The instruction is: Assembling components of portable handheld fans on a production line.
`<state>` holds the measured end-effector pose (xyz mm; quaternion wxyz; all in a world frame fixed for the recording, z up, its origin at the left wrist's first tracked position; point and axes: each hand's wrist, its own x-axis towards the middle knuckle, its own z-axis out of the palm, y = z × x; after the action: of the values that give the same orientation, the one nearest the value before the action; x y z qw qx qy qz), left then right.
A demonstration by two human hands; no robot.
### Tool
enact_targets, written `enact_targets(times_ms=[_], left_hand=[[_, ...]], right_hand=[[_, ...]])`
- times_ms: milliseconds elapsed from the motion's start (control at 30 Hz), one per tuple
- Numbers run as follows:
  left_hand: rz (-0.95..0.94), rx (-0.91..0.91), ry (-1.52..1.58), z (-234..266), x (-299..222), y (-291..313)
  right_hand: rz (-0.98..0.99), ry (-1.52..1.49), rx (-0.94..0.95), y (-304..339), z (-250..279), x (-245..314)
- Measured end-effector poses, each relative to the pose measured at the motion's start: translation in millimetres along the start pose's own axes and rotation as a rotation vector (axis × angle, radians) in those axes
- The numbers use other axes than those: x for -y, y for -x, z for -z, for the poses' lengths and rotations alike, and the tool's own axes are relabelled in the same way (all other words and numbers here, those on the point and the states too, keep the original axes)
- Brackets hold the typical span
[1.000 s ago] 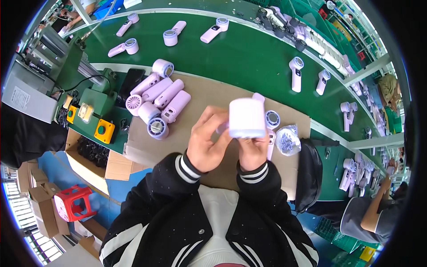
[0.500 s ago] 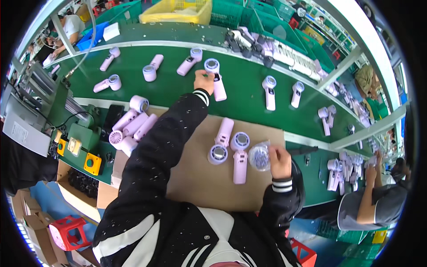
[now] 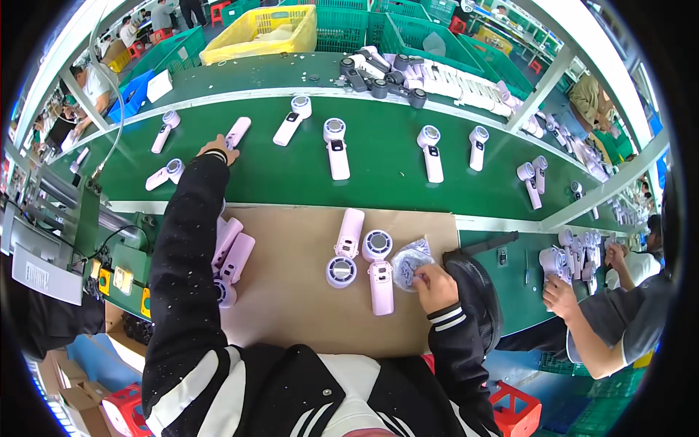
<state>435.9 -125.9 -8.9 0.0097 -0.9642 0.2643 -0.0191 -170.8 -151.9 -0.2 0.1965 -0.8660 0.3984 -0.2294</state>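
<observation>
My left hand (image 3: 220, 150) reaches across the green belt, with fingers closed around the head end of a pale purple handheld fan (image 3: 239, 131); its head is mostly hidden by the hand. At the bag's right edge, my right hand (image 3: 437, 288) has its fingers pinched on a clear plastic bag (image 3: 410, 262) of small parts. Just left of that bag lie two more purple fans, one with its handle toward me (image 3: 381, 288) and one with its handle pointing away (image 3: 350, 233). All of these rest on a brown cardboard sheet (image 3: 291, 306).
Several fans, among them one upright in view (image 3: 337, 156), lie along the green belt (image 3: 378, 160). A pile of fans (image 3: 237, 255) sits beside my left sleeve. A black pouch (image 3: 477, 295) lies by my right forearm. A co-worker's hand (image 3: 559, 297) handles fans at right.
My left hand has left one fan on the belt and moved left to another. My right hand has come onto the plastic bag's edge. The whole view has shifted somewhat.
</observation>
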Motion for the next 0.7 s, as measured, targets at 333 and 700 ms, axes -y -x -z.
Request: enact_targets(times_ms=[333,700], left_hand=[[-1.076,-0.057,0.553,72.2,39.7,162.4],[-0.947,-0.27,0.498,73.6,44.1,350.4]], right_hand=[[0.032,-0.401,-0.159,-1.4,-9.5,-8.6],[-0.009,-0.928,-0.058,0.7,1.8,67.6]])
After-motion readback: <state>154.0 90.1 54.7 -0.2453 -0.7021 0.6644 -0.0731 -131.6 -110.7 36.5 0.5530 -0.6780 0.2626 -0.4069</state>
